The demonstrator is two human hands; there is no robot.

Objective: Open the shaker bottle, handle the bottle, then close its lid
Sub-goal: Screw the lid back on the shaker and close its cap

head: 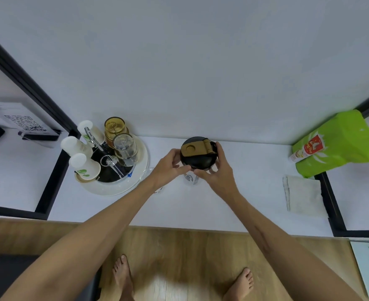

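The shaker bottle stands on the white shelf at mid-view. Its clear body bears a dark logo and is mostly hidden by my hands. The black screw lid has a tan flip cap lying flat on top. My left hand grips the lid's left side with fingers curled along its front edge. My right hand wraps the lid's right side, thumb near the hinge. Both hands are closed on the lid.
A round tray to the left holds upturned paper cups, glasses and metal tongs. A green bag lies at the right, a folded cloth in front of it. Black frame posts bound the shelf. Bare feet stand on wood floor below.
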